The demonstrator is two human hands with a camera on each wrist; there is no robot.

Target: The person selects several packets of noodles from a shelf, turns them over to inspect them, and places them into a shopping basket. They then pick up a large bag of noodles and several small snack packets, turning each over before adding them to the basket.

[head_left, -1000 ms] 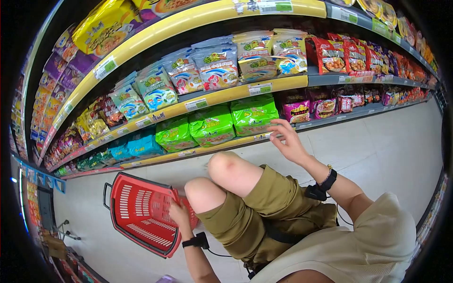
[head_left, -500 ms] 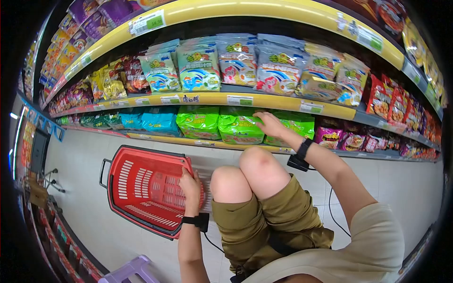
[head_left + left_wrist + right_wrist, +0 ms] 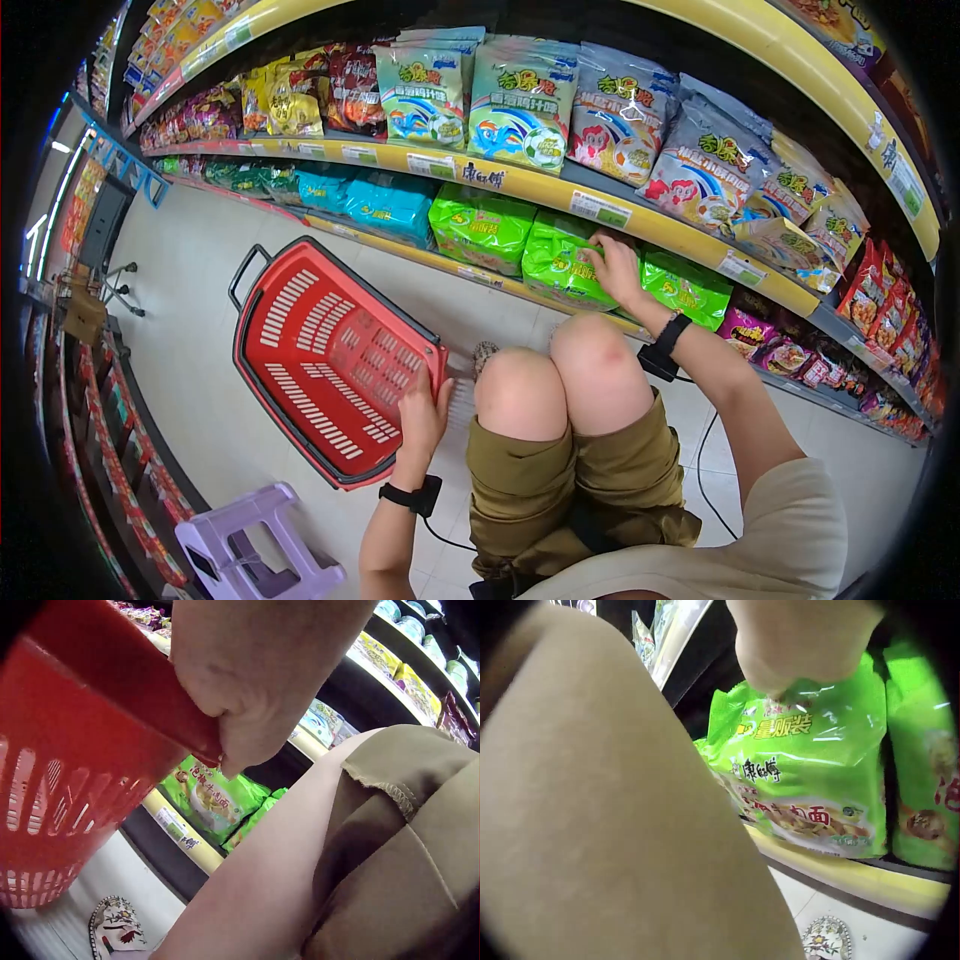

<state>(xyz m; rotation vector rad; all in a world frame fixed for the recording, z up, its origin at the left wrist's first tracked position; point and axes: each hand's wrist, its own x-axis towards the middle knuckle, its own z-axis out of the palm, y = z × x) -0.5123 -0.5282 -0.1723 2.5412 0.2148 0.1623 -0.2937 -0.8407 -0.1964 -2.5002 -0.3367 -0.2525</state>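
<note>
A red shopping basket (image 3: 345, 375) stands tilted on the floor, and my left hand (image 3: 423, 412) grips its near rim, thumb lying along the edge. The left wrist view shows that hand (image 3: 240, 697) bent over the rim. On the bottom shelf sits a bright green multipack of instant noodles (image 3: 565, 262). My right hand (image 3: 618, 270) holds the top of this multipack with bent fingers. In the right wrist view the hand (image 3: 802, 645) presses against the top of the green wrapper; its fingertips are hidden there.
More green multipacks (image 3: 480, 230) flank it, with teal packs (image 3: 385, 205) farther left. Bagged snacks (image 3: 520, 105) line the shelf above, behind a yellow shelf edge (image 3: 520, 180). A purple stool (image 3: 260, 540) stands at lower left. My bent knees (image 3: 605, 370) are between the hands.
My right hand has come in from right of the green packs onto the middle one, its fingers now bending over it. The left hand stays at the basket rim. The head view has swung left.
</note>
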